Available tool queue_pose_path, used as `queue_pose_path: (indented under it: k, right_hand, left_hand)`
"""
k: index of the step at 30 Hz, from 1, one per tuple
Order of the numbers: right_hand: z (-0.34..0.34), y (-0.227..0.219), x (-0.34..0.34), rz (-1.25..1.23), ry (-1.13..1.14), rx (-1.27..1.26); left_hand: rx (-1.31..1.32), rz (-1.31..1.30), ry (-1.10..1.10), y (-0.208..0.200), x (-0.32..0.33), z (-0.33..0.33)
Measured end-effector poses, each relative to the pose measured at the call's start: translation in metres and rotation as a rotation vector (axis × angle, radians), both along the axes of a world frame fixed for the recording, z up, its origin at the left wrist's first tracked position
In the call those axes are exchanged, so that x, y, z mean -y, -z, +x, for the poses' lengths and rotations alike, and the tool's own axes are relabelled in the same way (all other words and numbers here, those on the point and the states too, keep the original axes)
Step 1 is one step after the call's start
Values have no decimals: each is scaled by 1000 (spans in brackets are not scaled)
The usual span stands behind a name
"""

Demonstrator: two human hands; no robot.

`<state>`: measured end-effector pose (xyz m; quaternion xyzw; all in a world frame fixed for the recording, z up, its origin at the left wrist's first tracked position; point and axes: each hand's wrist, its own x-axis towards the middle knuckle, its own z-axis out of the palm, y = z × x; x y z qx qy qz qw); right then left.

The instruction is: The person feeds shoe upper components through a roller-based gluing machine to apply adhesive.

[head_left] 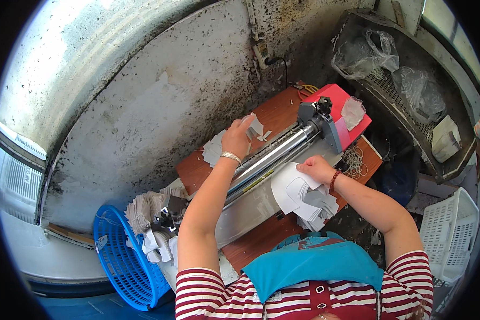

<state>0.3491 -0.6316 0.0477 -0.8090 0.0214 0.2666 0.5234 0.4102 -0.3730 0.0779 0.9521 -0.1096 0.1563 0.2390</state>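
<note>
Beyond the steel rollers [282,150] of a bench machine, my left hand [236,140] has its fingers closed at a white cut piece [256,127]. Loose white pieces [213,149] lie beside that hand on the brown board. On the near side, my right hand [317,169] pinches the upper edge of a white cut sheet [285,184] with thumb and fingers. A fanned stack of similar curved white pieces [314,205] lies under it, at the near edge of the machine's metal feed plate [245,213]. Both forearms are bare.
A red end cover [352,114] closes the machine's far right. Stacked pale pieces [146,210] stand at its left end, near a blue plastic basket [125,261]. String [354,161] lies by my right wrist. At the right are a white basket [450,234] and a metal shelf holding plastic bags [418,90].
</note>
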Motion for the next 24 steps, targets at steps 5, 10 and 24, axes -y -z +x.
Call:
queue_pose_path:
  k: [5, 10, 24]
  right_hand:
    - [6, 6, -21, 45, 52, 30]
    - [1, 10, -13, 166, 86, -4]
    - [-1, 1, -3, 257, -2, -20]
  left_hand:
    - [-515, 161, 296, 43, -12, 8]
    - [-681, -18, 136, 38, -1, 8]
    - [-590, -132, -36, 38, -4, 15]
